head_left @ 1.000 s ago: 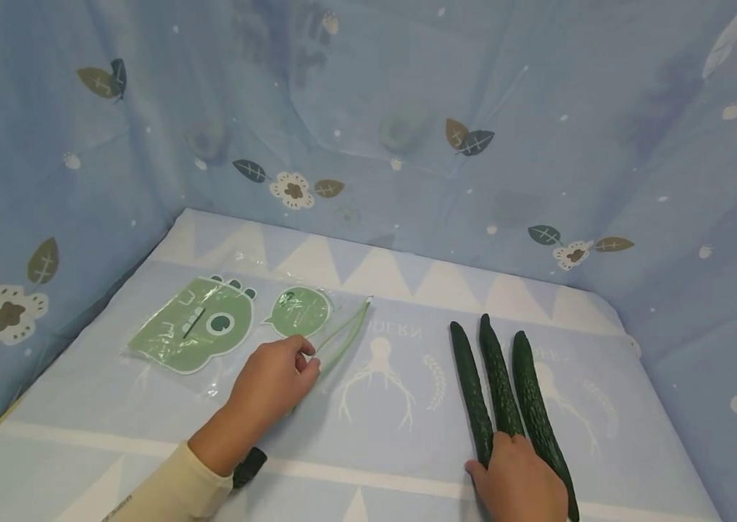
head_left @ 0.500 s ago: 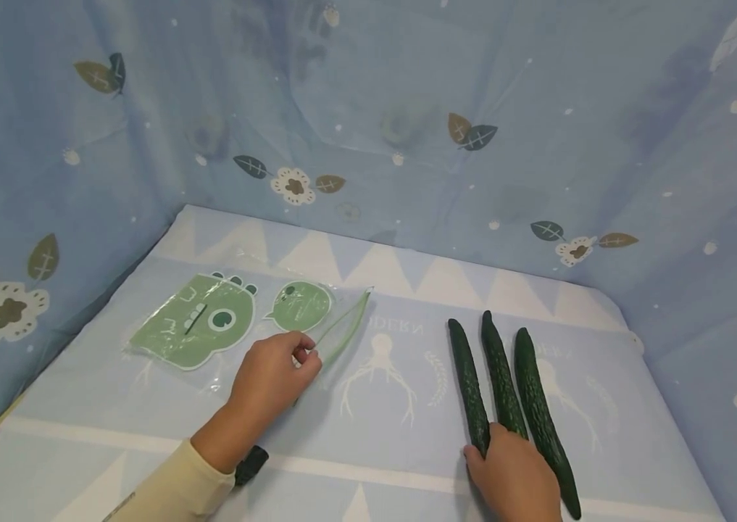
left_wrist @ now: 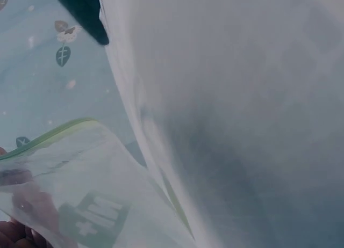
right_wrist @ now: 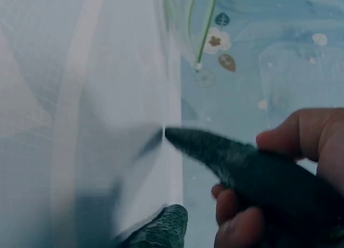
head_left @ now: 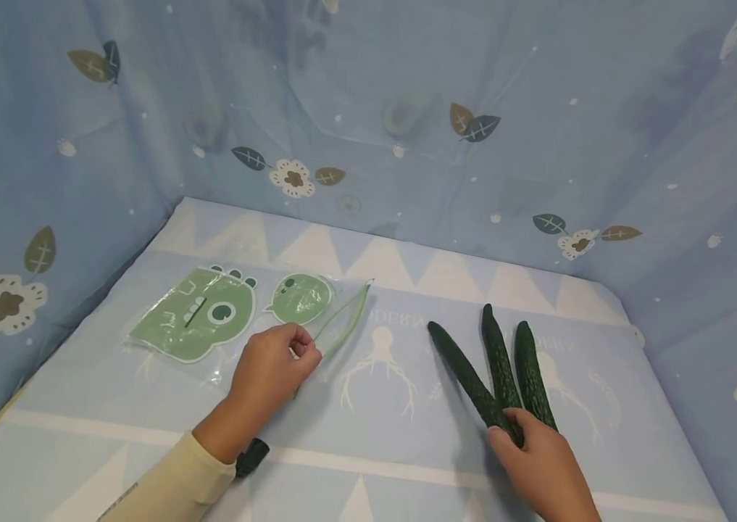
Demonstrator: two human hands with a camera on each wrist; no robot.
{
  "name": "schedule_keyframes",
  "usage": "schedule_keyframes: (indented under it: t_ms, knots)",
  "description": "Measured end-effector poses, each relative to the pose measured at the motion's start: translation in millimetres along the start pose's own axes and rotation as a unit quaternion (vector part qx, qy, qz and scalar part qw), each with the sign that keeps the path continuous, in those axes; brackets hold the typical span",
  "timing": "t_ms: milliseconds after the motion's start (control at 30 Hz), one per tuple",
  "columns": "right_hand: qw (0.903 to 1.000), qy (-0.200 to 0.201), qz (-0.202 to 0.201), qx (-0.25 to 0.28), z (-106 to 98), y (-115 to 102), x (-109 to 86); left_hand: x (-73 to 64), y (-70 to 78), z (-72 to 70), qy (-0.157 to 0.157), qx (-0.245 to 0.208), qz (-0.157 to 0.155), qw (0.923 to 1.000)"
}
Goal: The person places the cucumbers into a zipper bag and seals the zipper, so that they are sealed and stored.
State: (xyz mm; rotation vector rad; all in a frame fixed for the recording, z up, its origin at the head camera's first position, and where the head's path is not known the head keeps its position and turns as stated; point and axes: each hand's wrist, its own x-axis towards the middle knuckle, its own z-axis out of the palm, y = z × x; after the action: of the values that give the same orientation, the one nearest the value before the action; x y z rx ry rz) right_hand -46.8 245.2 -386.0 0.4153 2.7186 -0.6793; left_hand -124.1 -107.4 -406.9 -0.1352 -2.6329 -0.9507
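Observation:
My left hand (head_left: 277,360) pinches the edge of a clear zip bag (head_left: 193,315) at its green-edged mouth, which gapes in the head view. The bag carries a green cartoon face and lies to the left of the hand. In the left wrist view, fingers show through the clear film of the bag (left_wrist: 107,178). My right hand (head_left: 540,460) grips a cucumber (head_left: 469,370) near its close end, the far tip angled left toward the bag. Beside it lie two more cucumbers, a middle one (head_left: 501,355) and a right one (head_left: 533,370), partly hidden by the hand.
A white and pale-blue patterned cloth (head_left: 368,428) covers the table. Blue printed fabric (head_left: 368,109) hangs as walls at the back and sides. A dark strap-like piece (head_left: 252,458) shows under the left wrist.
The right hand has taken hold of the leftmost cucumber and swung its far tip to the left, away from the other two. The left hand stays at the bag's mouth.

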Motion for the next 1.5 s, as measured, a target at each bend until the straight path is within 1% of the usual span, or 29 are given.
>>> schedule_keyframes:
  t_ms: [67, 167, 233, 333, 433, 567, 667, 767, 900, 1033, 1133, 1267, 1500]
  knots:
    - [0.9996, -0.002, -0.024, 0.016, -2, 1, -3.4, 0.3, 0.6, -0.4, 0.000, -0.002, -0.002, 1.0000]
    - [0.9966, -0.010, -0.071, 0.042, -7, 2, -10.1, 0.5, 1.3, -0.4, -0.003, -0.002, -0.004, 1.0000]
    - [0.9928, -0.016, -0.102, 0.061, -12, 0, -13.9, 0.3, 2.1, -0.5, -0.006, 0.001, -0.001, 1.0000]
    - [0.9850, -0.029, -0.143, 0.092, -19, -8, -13.7, -0.4, 3.8, -1.1, -0.007, 0.007, 0.005, 0.9999]
    - [0.9779, -0.032, -0.185, 0.094, -22, -21, -7.1, -1.6, 5.7, -1.9, -0.009, 0.008, 0.008, 0.9999]
    - [0.9686, -0.034, -0.238, 0.063, -18, -39, 8.6, -4.8, 7.9, -1.5, -0.023, 0.003, 0.012, 0.9997]
    - [0.9613, -0.046, -0.265, 0.057, -11, -51, 22.4, -8.0, 10.2, -0.9, -0.023, 0.002, 0.034, 0.9991]
    - [0.9545, -0.055, -0.287, 0.058, -5, -63, 34.5, -11.0, 13.2, -1.0, -0.013, 0.002, 0.067, 0.9977]
    - [0.9484, -0.062, -0.303, 0.068, 5, -81, 49.0, -14.2, 16.0, -1.9, -0.004, 0.003, 0.100, 0.9949]
    - [0.9463, -0.064, -0.302, 0.097, 18, -97, 62.0, -16.6, 17.2, -4.0, -0.011, 0.001, 0.120, 0.9927]
    - [0.9450, -0.062, -0.291, 0.136, 29, -108, 68.9, -17.2, 17.3, -5.6, -0.024, -0.001, 0.130, 0.9912]
    - [0.9406, -0.060, -0.274, 0.190, 43, -120, 75.8, -17.6, 17.8, -7.3, -0.039, -0.002, 0.139, 0.9896]
    - [0.9362, -0.036, -0.260, 0.234, 57, -134, 82.9, -19.4, 18.4, -11.3, -0.044, -0.001, 0.144, 0.9885]
